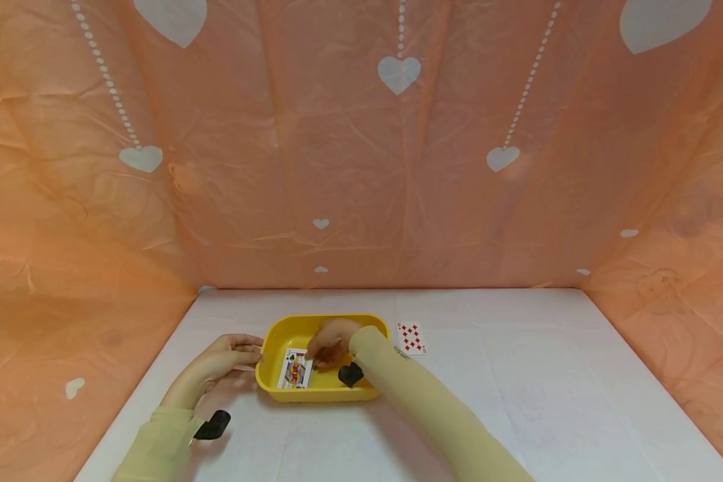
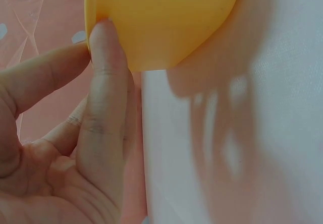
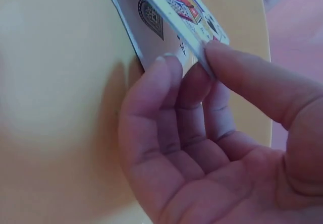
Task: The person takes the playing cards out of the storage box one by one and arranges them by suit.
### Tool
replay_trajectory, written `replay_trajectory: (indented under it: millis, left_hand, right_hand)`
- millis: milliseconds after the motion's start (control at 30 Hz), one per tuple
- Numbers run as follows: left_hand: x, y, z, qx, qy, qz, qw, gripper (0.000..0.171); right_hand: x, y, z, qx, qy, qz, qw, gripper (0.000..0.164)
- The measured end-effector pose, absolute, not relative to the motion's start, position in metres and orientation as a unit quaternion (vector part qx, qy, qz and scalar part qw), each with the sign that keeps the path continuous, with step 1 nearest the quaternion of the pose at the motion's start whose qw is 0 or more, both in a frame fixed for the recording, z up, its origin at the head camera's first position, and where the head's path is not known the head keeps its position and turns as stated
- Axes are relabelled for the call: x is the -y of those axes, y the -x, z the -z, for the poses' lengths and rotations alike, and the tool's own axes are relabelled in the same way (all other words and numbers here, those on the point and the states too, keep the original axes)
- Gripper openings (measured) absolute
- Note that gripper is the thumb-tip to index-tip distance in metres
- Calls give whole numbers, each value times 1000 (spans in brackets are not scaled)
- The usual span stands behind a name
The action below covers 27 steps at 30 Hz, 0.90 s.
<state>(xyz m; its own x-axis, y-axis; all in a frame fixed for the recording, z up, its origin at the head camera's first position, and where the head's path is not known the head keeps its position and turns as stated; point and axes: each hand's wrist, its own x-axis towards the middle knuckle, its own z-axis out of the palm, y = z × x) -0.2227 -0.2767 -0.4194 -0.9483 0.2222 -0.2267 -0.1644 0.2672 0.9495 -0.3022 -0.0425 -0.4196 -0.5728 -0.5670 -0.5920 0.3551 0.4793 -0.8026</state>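
A yellow plastic tray [image 1: 320, 396] with rounded corners stands on the white tabletop. My left hand [image 1: 219, 361] pinches the left end of its rim, thumb against one side of the wall and a finger on the other in the left wrist view. Inside the tray my right hand [image 1: 335, 340] grips the right edge of a stack of playing cards [image 1: 295, 369], a jack of spades face up on top. In the right wrist view the thumb presses on the thick stack while the fingers curl below. An ace of spades [image 3: 135, 19] shows underneath, angled away from the stack.
A ten of diamonds [image 1: 412, 338] lies face up on the table [image 1: 518, 402], just right of the tray. Orange cloth walls [image 1: 349, 167] with white hearts enclose the back and both sides. A small black device [image 1: 213, 426] is strapped at the left wrist.
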Motion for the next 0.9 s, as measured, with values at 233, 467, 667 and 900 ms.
replay_trajectory:
  millis: [233, 467, 667, 900]
  left_hand:
    - [277, 223, 420, -782, -23, -603, 157, 45]
    - [277, 224, 420, -790, -6, -594, 154, 45]
    - [277, 223, 420, -787, -7, -597, 156, 46]
    - [277, 223, 421, -782, -6, -603, 158, 45]
  right_hand:
    - [35, 307, 417, -760, 79, 496, 412, 8]
    - [26, 311, 415, -776, 86, 487, 392, 9]
    - [19, 313, 413, -786, 86, 487, 372, 12]
    - [13, 317, 410, -754, 67, 524, 391, 15]
